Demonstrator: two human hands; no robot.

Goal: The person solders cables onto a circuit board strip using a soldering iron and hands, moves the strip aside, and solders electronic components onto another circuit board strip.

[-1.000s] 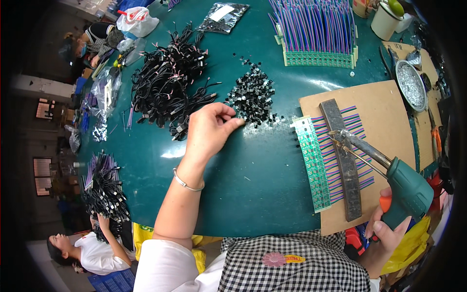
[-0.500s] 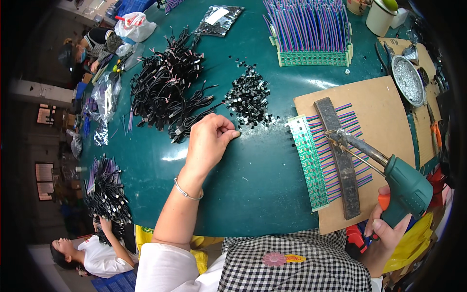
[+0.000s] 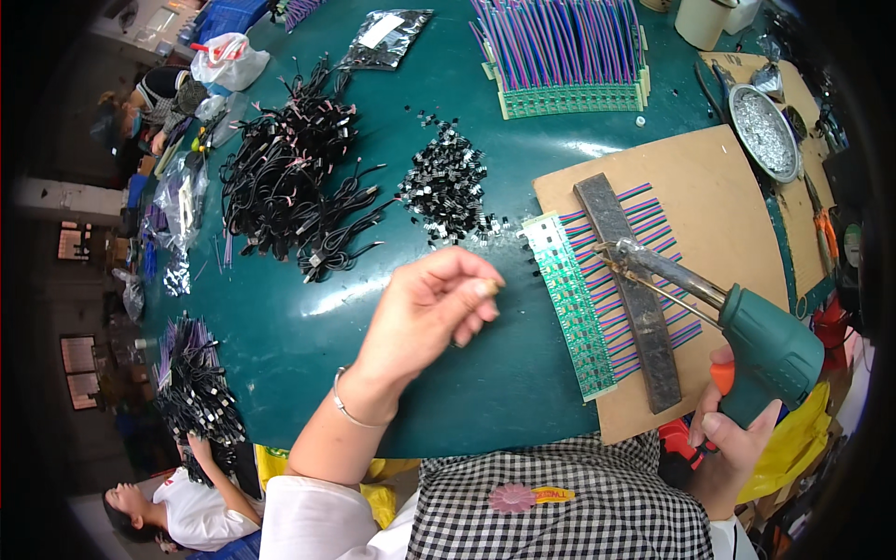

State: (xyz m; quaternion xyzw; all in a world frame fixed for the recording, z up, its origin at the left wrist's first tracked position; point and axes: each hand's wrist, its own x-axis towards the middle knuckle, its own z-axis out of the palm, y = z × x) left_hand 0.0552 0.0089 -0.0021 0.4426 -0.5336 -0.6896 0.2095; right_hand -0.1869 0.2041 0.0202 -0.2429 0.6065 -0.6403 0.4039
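My left hand (image 3: 425,313) hovers over the green table with thumb and forefinger pinched together. Whatever sits between those fingertips is too small to make out. Just beyond it lies a pile of small black-and-silver electronic parts (image 3: 446,182). My right hand (image 3: 733,434) grips a green soldering gun (image 3: 770,350) with an orange trigger. The gun's metal tip reaches over a dark bar (image 3: 644,327), which lies across striped wires (image 3: 686,331). Those wires run from a strip of green circuit boards (image 3: 569,308) at the left edge of a cardboard sheet (image 3: 728,215).
A tangle of black cables (image 3: 289,177) lies left of the parts pile. Boards with purple wires (image 3: 569,98) lie at the back, near a metal dish (image 3: 765,133). Another person (image 3: 191,499) handles a cable bundle (image 3: 196,387) at the lower left.
My left hand has moved right and nearer to me, away from the parts pile, and turned so more fingers show. My right hand keeps its hold on the soldering gun. The view has shifted slightly.
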